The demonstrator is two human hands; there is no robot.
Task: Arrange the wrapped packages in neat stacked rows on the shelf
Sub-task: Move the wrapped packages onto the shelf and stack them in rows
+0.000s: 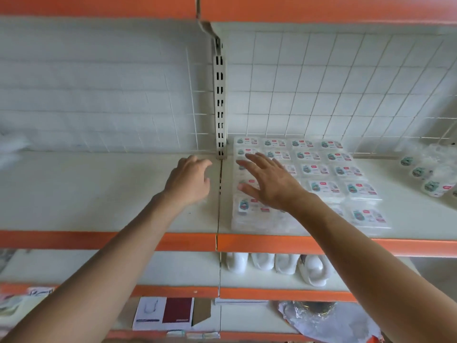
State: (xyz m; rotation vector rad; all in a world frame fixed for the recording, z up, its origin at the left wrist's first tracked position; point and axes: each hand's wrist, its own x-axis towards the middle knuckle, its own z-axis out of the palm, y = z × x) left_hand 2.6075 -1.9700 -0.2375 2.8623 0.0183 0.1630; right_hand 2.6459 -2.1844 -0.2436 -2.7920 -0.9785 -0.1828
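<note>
The wrapped packages (319,169) lie in neat stacked rows on the white shelf (99,194), just right of the slotted upright post (219,95). The right hand (269,184) is over their leftmost column with fingers straight and spread, gripping nothing, though I cannot tell whether it touches them. The left hand (190,179) holds nothing, its fingers loosely curled over the bare shelf left of the post. Far right on the same shelf, a crumpled clear plastic bag (442,154) holds several more loose packages (431,186), lying unsorted.
</note>
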